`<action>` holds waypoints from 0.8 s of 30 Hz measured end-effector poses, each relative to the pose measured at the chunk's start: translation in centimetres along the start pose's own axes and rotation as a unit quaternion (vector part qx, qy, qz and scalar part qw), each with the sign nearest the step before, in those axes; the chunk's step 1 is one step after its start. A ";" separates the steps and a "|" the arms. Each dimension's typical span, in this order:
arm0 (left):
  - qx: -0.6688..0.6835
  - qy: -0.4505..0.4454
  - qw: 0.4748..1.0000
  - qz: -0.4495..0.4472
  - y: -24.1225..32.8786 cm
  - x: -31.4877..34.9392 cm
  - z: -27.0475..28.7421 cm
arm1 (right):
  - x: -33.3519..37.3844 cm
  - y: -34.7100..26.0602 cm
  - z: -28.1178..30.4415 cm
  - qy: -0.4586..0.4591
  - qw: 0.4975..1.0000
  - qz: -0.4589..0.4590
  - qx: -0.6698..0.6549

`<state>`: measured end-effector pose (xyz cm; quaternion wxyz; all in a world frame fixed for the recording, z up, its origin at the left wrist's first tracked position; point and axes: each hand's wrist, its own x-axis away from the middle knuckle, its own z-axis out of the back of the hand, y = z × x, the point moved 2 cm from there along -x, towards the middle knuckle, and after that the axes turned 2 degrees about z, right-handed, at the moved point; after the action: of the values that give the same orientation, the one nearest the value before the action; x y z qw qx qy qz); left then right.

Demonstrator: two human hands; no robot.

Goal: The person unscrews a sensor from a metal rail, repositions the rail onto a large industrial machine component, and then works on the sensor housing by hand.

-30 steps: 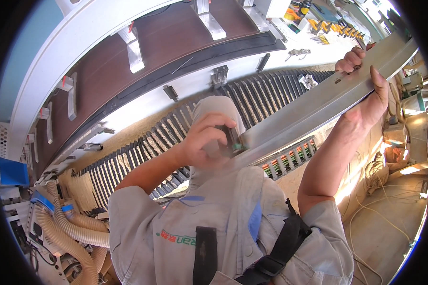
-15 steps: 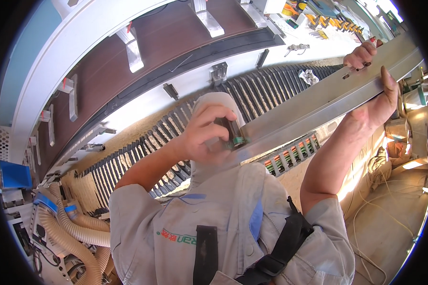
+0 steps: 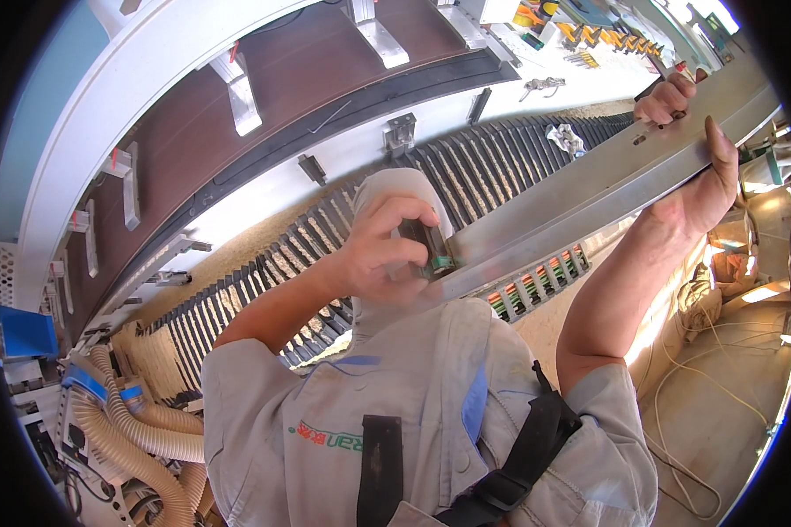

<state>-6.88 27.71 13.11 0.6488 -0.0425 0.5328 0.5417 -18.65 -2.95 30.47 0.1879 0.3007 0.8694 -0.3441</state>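
Note:
A long grey metal profile slants from the front of my chest up to the far right. My right hand grips its far part from beneath, with the thumb up along the near side and fingertips curled over the opposite edge. At the profile's near end, my left hand is closed around a small dark block with a green end. The block sits against or right beside the profile; I cannot tell which. The lower fingers of this hand are blurred.
Ahead lies a machine with a brown bed, metal arms and a slatted dark grating along its front. Orange-handled tools lie on the white bench. Ribbed hoses stand at lower left; loose cords trail at right.
The fingers of my left hand reach slightly further over the dark block. The profile and my right hand stay almost in place.

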 end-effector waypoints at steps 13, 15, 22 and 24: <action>0.001 0.003 1.000 -0.015 -0.7 0.8 0.3 | 0.4 0.0 -1.4 -0.016 0.999 0.030 0.034; 0.004 0.018 1.000 -0.012 -0.5 1.1 -0.2 | 0.6 -0.1 -1.7 -0.019 0.999 0.034 0.032; 0.211 0.209 0.921 0.253 1.7 2.1 -1.7 | 1.1 -0.3 -2.3 -0.036 0.996 0.061 0.053; 0.462 0.177 0.782 0.380 1.4 3.2 -1.5 | 1.3 -0.2 -2.4 -0.050 0.996 0.059 0.046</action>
<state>-9.38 29.39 10.82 0.2264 0.3727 0.7976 0.4166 -20.00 -0.87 31.54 0.2369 0.3426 0.8231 -0.3861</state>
